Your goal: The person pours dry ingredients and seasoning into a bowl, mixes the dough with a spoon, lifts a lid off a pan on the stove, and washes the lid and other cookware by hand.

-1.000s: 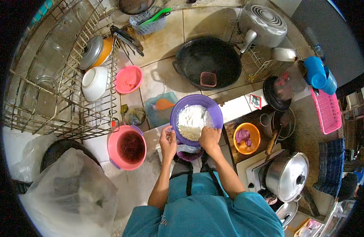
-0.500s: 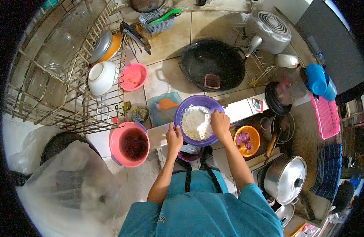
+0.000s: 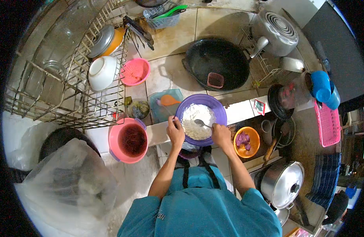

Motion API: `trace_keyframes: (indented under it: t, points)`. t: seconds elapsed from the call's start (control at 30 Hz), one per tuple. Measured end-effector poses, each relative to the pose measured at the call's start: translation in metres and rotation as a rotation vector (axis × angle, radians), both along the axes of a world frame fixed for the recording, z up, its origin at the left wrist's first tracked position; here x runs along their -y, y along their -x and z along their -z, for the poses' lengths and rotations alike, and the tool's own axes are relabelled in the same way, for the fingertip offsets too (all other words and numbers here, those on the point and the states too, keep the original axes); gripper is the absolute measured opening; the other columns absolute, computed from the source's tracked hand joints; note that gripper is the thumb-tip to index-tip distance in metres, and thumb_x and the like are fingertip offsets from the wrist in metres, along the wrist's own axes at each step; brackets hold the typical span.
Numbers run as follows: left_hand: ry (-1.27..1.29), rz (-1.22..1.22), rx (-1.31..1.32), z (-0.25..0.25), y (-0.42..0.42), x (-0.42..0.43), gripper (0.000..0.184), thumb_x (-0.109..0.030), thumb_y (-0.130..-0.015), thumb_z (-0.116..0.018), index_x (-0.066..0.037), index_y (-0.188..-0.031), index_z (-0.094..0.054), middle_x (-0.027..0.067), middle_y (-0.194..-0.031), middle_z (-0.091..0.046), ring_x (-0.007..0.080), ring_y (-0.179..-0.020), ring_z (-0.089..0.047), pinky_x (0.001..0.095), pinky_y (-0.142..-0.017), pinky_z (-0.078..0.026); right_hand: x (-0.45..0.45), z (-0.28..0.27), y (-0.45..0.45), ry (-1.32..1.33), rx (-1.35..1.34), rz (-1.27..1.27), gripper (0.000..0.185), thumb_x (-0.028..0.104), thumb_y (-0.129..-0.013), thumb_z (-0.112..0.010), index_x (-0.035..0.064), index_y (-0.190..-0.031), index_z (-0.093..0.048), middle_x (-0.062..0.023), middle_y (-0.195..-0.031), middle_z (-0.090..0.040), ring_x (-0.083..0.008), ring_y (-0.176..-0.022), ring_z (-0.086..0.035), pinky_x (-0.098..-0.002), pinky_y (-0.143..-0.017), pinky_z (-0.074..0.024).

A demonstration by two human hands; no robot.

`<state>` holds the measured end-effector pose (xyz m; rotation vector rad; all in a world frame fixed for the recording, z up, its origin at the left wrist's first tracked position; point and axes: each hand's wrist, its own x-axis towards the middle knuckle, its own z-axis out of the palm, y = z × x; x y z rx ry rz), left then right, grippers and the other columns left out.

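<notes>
Left of the orange basket (image 3: 253, 132), the purple bowl (image 3: 221, 107) is gripped at its rim by the left hand (image 3: 176, 132), while the right hand (image 3: 222, 136) clasps a spoon (image 3: 199, 122) reaching inside over white powder (image 3: 197, 113)

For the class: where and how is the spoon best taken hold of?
The spoon is probably best gripped by its handle, from the person's right. Its head rests in the white powder in the purple bowl, a poor grip, while the handle slants out rightward to the right hand. The left hand is at the bowl's left side.
</notes>
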<state>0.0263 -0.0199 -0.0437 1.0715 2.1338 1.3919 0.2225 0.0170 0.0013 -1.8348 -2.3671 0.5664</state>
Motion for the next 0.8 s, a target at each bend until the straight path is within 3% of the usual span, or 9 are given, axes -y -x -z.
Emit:
trace_keyframes:
  t: [0.3, 0.4, 0.57, 0.73, 0.8]
  points:
    - [-0.026, 0.016, -0.032, -0.002, 0.0, -0.001, 0.015, -0.014, -0.094, -0.047, 0.0, -0.089, -0.049, 0.0153, -0.066, -0.058, 0.0241, -0.06, -0.058, 0.0376, -0.057, -0.042, -0.022, 0.012, 0.026, -0.103, -0.048, -0.021, 0.011, 0.01, -0.079, -0.053, 0.0038, -0.08, -0.061, -0.0237, -0.069, -0.061, -0.0413, -0.065, -0.062, -0.05, -0.058, -0.0493]
    - [0.022, 0.022, -0.007, -0.005, 0.001, 0.0, 0.015, -0.014, -0.095, -0.047, 0.0, -0.089, -0.048, 0.0155, -0.068, -0.057, 0.0237, -0.062, -0.058, 0.0372, -0.057, -0.043, -0.004, 0.011, 0.026, -0.021, -0.042, -0.214, 0.009, 0.008, -0.075, -0.054, 0.0029, -0.077, -0.061, -0.0236, -0.068, -0.061, -0.0413, -0.064, -0.062, -0.049, -0.056, -0.0493]
    - [-0.011, -0.01, 0.018, -0.009, -0.001, -0.002, 0.015, -0.014, -0.095, -0.047, -0.001, -0.089, -0.047, 0.0155, -0.069, -0.057, 0.0239, -0.064, -0.058, 0.0372, -0.058, -0.043, -0.007, -0.014, -0.009, -0.02, 0.102, -0.07, 0.011, 0.009, -0.073, -0.054, 0.0008, -0.076, -0.061, -0.0226, -0.069, -0.062, -0.0403, -0.066, -0.063, -0.049, -0.061, -0.051]
    - [0.002, -0.011, 0.003, -0.007, -0.002, -0.002, 0.014, -0.014, -0.095, -0.048, -0.001, -0.09, -0.047, 0.0145, -0.068, -0.056, 0.023, -0.063, -0.057, 0.037, -0.058, -0.043, -0.029, 0.01, 0.008, -0.103, 0.002, 0.013, 0.011, 0.008, -0.074, -0.054, 0.001, -0.078, -0.06, -0.0243, -0.074, -0.062, -0.0415, -0.068, -0.063, -0.0494, -0.062, -0.0506]
    - [-0.076, -0.024, 0.016, -0.002, -0.002, -0.003, 0.015, -0.013, -0.094, -0.049, -0.001, -0.086, -0.047, 0.015, -0.06, -0.051, 0.0274, -0.054, -0.053, 0.0393, -0.053, -0.038, -0.03, 0.009, 0.02, -0.09, -0.025, -0.012, 0.011, 0.008, -0.075, -0.053, 0.0009, -0.078, -0.06, -0.0239, -0.072, -0.062, -0.0414, -0.068, -0.063, -0.0496, -0.061, -0.0502]
